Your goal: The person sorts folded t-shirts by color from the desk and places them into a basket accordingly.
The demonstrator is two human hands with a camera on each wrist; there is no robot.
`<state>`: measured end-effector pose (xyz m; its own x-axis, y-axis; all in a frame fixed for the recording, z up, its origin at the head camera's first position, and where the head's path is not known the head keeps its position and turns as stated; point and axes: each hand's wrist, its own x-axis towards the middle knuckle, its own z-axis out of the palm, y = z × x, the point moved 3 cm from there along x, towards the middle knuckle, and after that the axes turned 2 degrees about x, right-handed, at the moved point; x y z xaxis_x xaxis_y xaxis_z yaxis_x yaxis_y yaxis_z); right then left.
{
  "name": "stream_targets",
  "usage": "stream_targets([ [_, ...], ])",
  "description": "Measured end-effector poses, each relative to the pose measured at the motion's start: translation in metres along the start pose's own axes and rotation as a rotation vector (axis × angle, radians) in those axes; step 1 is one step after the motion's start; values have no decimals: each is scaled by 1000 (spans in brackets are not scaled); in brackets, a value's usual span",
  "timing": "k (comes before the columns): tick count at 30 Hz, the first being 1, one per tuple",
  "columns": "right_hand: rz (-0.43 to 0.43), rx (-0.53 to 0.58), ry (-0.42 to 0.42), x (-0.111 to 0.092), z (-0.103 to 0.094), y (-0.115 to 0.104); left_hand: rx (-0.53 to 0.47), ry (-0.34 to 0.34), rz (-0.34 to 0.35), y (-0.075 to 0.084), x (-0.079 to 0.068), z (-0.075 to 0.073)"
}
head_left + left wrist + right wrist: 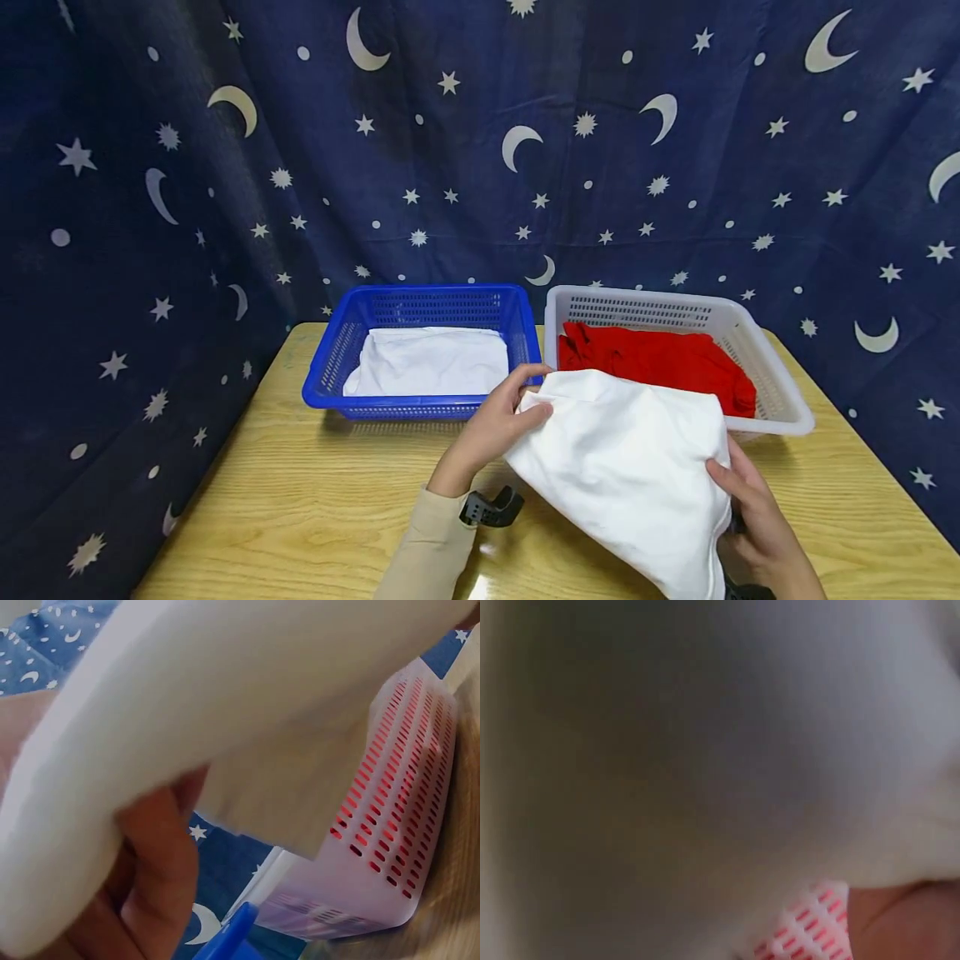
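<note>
A white folded cloth (626,471) is held up slantwise over the front of the table by both hands. My left hand (491,425) pinches its upper left corner, thumb on the near face. At the right edge my right hand (757,508) grips the cloth, with the thumb in front and the other fingers mostly hidden behind. In the left wrist view, curled fingers (161,859) show under the draped fabric. Blurred cloth (667,765) fills most of the right wrist view, with a bit of the hand low at the right.
A blue basket (420,406) holding folded white fabric (431,362) stands at the back left of the wooden table (315,508). Beside it on the right is a white basket (776,392) with red fabric (652,354), partly covered by the raised cloth. A star-and-moon curtain (465,150) hangs behind.
</note>
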<state>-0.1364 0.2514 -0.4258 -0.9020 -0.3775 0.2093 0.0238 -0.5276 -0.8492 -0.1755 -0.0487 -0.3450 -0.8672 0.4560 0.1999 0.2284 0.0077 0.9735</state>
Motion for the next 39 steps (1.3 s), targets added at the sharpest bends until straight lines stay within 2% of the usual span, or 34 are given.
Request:
stream_targets([
  [3, -32, 86, -33, 7, 5, -3, -43, -18, 54, 4, -2, -3],
  [6, -84, 255, -65, 16, 11, -7, -26, -27, 115, 8, -3, -6],
  [10, -146, 427, -124, 29, 22, -14, 90, -12, 166, 13, -6, -8],
  [14, -183, 473, -186, 41, 38, -20, 162, -9, 185, 16, -7, -13],
  [18, -199, 539, -185, 53, 55, -22, 124, 2, 170, 17, -8, -22],
  [23, -202, 784, -148, 72, 70, -18, 30, 79, 167, 9, -8, -38],
  [26, -196, 877, -177, 84, 75, -13, -26, 114, 183, -1, -5, -47],
  [28, -195, 884, -199, 91, 75, -8, -46, 131, 199, -6, -3, -51],
  [30, -197, 819, -180, 100, 72, -2, -71, 144, 219, -5, -3, -54],
  [34, -219, 667, -28, 118, 69, 9, -141, 163, 221, 5, -7, -58],
  [36, -224, 616, 13, 127, 71, 13, -166, 185, 214, 9, -10, -63],
  [39, -221, 594, -15, 142, 80, 18, -150, 237, 205, 10, -13, -73],
])
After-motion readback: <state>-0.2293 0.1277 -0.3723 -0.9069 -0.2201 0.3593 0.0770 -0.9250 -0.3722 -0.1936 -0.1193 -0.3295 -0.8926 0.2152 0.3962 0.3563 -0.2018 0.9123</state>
